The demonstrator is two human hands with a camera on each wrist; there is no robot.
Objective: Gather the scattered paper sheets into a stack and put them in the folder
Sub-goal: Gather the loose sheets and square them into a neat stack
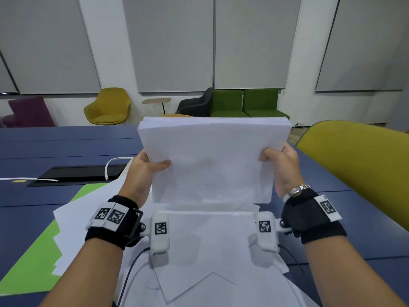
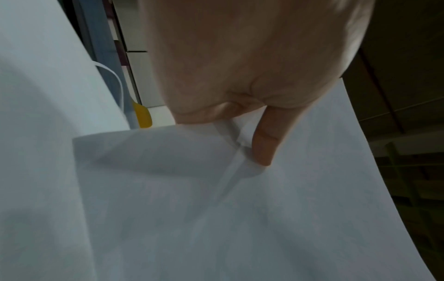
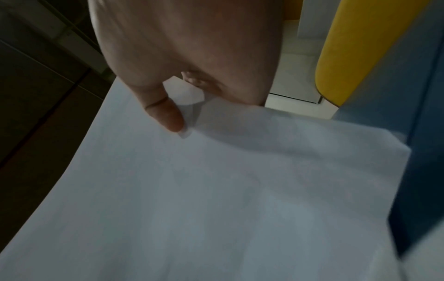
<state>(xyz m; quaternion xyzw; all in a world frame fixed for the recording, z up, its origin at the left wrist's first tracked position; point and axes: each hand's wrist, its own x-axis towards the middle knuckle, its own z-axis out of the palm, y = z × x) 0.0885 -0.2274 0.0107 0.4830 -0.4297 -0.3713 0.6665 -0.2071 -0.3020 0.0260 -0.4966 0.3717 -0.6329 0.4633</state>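
Observation:
I hold a thick stack of white paper sheets (image 1: 212,160) upright above the table, facing me. My left hand (image 1: 148,165) grips its left edge, thumb on the front. My right hand (image 1: 276,156) grips the right edge the same way. In the left wrist view the thumb (image 2: 264,142) presses on the stack (image 2: 216,209); in the right wrist view the thumb (image 3: 168,116) pinches the sheets (image 3: 216,190). More loose white sheets (image 1: 199,251) lie on the table below, partly over a bright green folder (image 1: 37,262) at the left.
The blue table (image 1: 55,142) has a black cable tray (image 1: 73,173) with a white cable (image 1: 108,167) at the left. A yellow chair back (image 1: 358,169) stands close on the right. Armchairs and a green sofa line the far wall.

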